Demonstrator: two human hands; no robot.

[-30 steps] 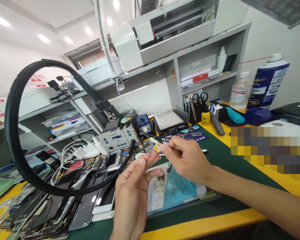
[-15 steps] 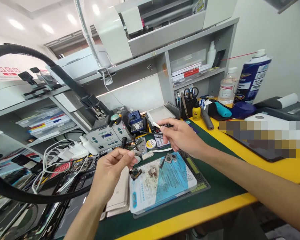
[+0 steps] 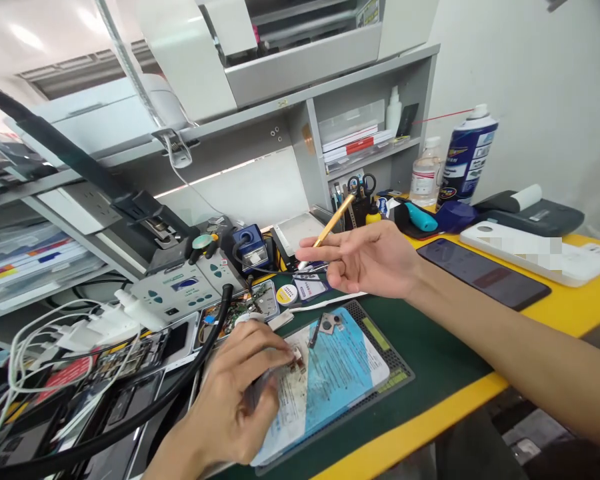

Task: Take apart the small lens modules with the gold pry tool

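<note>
My right hand [image 3: 375, 260] holds a cotton swab [image 3: 334, 221] with a yellowish stick between its fingers, above the back of the mat. The swab's white tip points down and left. Below and to the left, my left hand [image 3: 240, 387] is over a blue and white pad [image 3: 340, 380], thumb apart from its bent fingers. Its fingertips reach small metal pieces [image 3: 297, 361] on the pad; whether they touch is unclear. A camera-like part with a dark strip [image 3: 330, 323] lies on the pad's far side. Something rounded and whitish [image 3: 250, 317] shows behind my left hand.
A black hose [image 3: 213, 347] curves across the left, near my left forearm. White chargers and cables [image 3: 100, 327] crowd phone parts there. A grey soldering station [image 3: 183, 287] stands behind. A dark phone [image 3: 483, 273], a white phone [image 3: 535, 250] and a spray can [image 3: 467, 160] are at right.
My left hand has come down to the pad, and the pale disc is no longer between its fingers. My right hand has turned, tilting the swab's stick upward. The view has shifted right.
</note>
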